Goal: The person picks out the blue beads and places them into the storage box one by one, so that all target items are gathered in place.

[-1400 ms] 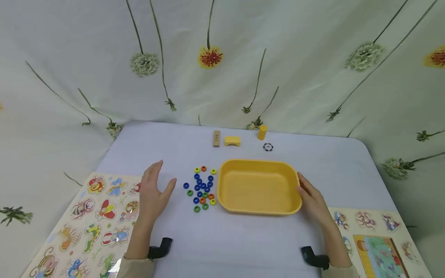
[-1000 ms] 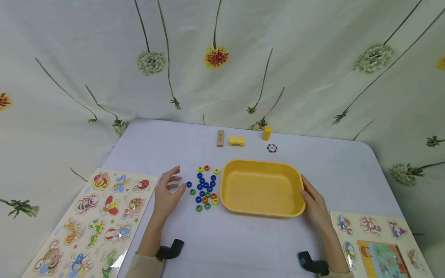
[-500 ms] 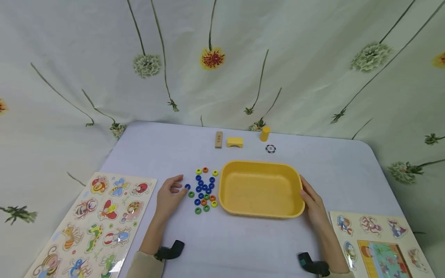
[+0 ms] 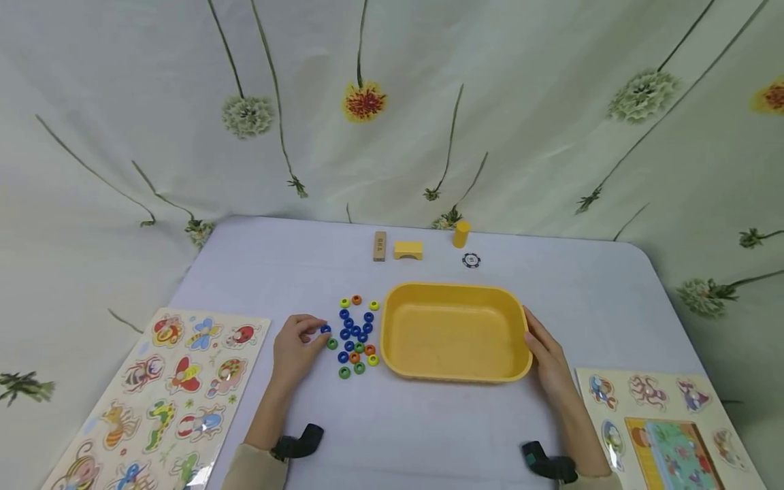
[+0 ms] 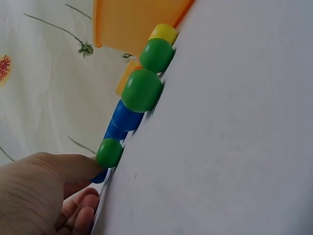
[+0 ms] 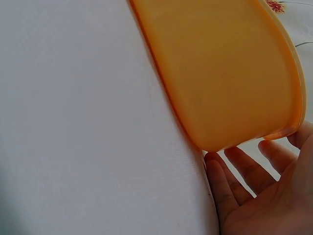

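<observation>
A blue bead [image 4: 326, 329] is pinched between the thumb and fingers of my left hand [image 4: 295, 348], at the left edge of a loose group of beads. In the left wrist view the held blue bead [image 5: 99, 176] shows only partly, below a green bead [image 5: 109, 152]. The other beads [image 4: 356, 331] are blue, green, orange and yellow. To their right stands a shallow yellow tray [image 4: 456, 380] with nothing inside it. My right hand [image 4: 551, 358] touches the tray's right end, its fairly straight fingers [image 6: 249, 169] against the outer wall.
Behind the tray are a wooden block [image 4: 380, 246], a yellow arched block [image 4: 408, 250], a yellow cylinder [image 4: 462, 235] and a poker chip [image 4: 471, 260]. An insect picture board [image 4: 184, 388] lies at left, a sea-animal board [image 4: 667, 415] at right. A flowered cloth [image 4: 392, 156] hangs behind.
My left hand has moved right and down to the leftmost blue bead, and its fingers have closed on it. The right hand has stayed at the tray.
</observation>
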`<state>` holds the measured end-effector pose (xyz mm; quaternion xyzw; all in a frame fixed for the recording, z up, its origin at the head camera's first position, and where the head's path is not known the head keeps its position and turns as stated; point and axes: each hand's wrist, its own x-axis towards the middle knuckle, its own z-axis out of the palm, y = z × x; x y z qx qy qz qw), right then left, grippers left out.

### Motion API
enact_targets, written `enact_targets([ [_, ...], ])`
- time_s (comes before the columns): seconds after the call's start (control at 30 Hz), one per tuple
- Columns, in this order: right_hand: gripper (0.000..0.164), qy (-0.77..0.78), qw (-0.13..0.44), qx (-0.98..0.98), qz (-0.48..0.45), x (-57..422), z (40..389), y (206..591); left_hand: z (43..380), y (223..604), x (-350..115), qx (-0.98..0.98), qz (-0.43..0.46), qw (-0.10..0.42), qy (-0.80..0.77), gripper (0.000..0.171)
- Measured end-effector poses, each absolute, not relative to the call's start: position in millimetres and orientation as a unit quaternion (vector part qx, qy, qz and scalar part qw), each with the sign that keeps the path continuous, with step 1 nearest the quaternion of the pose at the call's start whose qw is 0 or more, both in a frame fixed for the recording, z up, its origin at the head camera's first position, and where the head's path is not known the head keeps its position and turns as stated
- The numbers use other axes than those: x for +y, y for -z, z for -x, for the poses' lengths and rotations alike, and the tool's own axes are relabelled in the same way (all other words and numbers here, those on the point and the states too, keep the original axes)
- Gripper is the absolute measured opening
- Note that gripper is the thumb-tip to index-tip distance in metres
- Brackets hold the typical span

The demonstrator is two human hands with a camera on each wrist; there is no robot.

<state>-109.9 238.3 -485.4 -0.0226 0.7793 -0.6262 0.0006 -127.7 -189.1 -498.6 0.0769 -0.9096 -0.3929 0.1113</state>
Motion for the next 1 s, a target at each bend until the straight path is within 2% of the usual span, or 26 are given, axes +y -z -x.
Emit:
enact_targets([
  [0.17, 0.044, 0.633, 0.000, 0.774, 0.018, 238.4, 110.8, 484.5, 127.1, 484.0, -175.7, -0.872, -0.077, 0.138, 0.464, 0.024],
  [0.27, 0.043, 0.635, 0.005, 0.772, 0.014, 236.3, 109.1, 479.4, 135.0, 478.4, -162.0, -0.837, -0.006, 0.161, 0.523, 0.028],
  [0.37, 0.043, 0.635, 0.004, 0.773, 0.015, 233.1, 106.1, 470.5, 140.5, 454.7, -135.9, -0.822, 0.060, 0.150, 0.546, 0.027],
  [0.5, 0.043, 0.629, 0.000, 0.777, 0.016, 230.1, 104.3, 461.4, 146.2, 420.6, -93.6, -0.826, 0.094, 0.077, 0.550, 0.023],
  [0.6, 0.043, 0.626, 0.002, 0.780, 0.014, 230.1, 106.4, 462.2, 156.3, 417.3, -65.2, -0.829, 0.108, 0.017, 0.548, 0.022],
  [0.9, 0.043, 0.623, -0.001, 0.782, 0.011, 238.8, 115.5, 484.8, 179.6, 443.7, 13.1, -0.841, 0.141, -0.129, 0.506, 0.016],
  [1.0, 0.043, 0.622, -0.005, 0.783, 0.014, 240.9, 115.0, 485.7, 183.7, 455.8, 30.2, -0.825, 0.152, -0.160, 0.520, 0.015],
])
